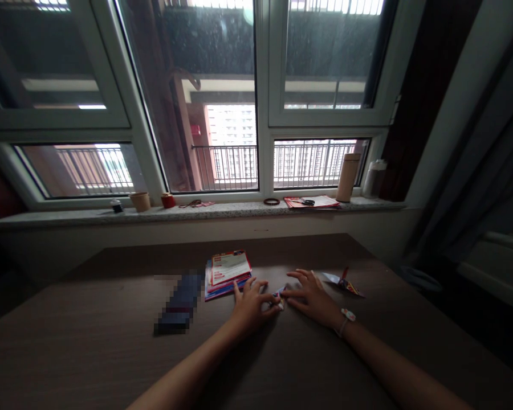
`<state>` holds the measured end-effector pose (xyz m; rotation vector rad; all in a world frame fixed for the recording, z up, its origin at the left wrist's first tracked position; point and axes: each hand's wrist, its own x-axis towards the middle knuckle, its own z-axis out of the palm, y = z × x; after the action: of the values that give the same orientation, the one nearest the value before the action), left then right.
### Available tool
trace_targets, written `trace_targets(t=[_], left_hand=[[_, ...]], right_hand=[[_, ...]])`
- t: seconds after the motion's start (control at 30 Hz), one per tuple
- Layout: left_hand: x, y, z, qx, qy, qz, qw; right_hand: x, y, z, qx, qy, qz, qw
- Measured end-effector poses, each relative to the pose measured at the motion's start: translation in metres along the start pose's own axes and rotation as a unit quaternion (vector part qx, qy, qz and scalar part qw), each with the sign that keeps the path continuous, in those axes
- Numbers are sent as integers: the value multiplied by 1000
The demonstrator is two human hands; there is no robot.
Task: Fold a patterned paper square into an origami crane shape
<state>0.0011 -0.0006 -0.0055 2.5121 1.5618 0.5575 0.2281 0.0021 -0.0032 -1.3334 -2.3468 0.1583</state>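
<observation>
Head view. Dark wood-grain tabletop (89, 341) under a wide window. Both forearms reach in from the bottom edge and the hands meet near the middle of the tabletop.

Small folded paper (279, 298), blue and white with some red, lies flat on the tabletop between the two hands. Most of it is hidden by fingers.

Left hand (250, 306): knuckles up, fingers bent, tips at the paper's left edge. Cannot tell if it pinches or only presses.

Right hand (312, 297): palm down, fingers spread and flat, tips on the paper's right side. Bracelet (347, 315) on the wrist.

Stack of coloured sheets (227, 273), red and white on top, just beyond the left hand. Finished folded paper figure (344, 283) just beyond the right hand, apart from it.

Windowsill (239, 212) behind carries a paper cup (140, 201), a small red pot (168, 200), scissors (308, 201) on red leaflets, and a tall beige tumbler (348, 176).
</observation>
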Motion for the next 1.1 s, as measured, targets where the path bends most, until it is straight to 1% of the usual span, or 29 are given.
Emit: trace_targets(t=[0.1,0.33,0.5,0.6,0.73,0.93,1.0,1.1], left_hand=[[0,0,0,0,0,0,1000],[-2,2,-2,0,-3,3,1000],[-2,1,-1,2,0,5,1000],[-3,1,0,2,6,8,1000],[-3,2,0,4,14,13,1000],[-1,2,1,-2,15,17,1000],[0,1,3,-3,20,19,1000],[0,0,5,-3,28,20,999]], right_hand=[[2,2,3,15,-12,45,999],[7,8,10,4,8,104,995],[9,5,7,-9,28,128,991],[11,3,6,-15,26,141,990],[9,2,7,-17,28,127,991],[4,2,7,-33,59,41,997],[3,2,7,-26,64,23,997],[3,2,8,-20,55,13,998]])
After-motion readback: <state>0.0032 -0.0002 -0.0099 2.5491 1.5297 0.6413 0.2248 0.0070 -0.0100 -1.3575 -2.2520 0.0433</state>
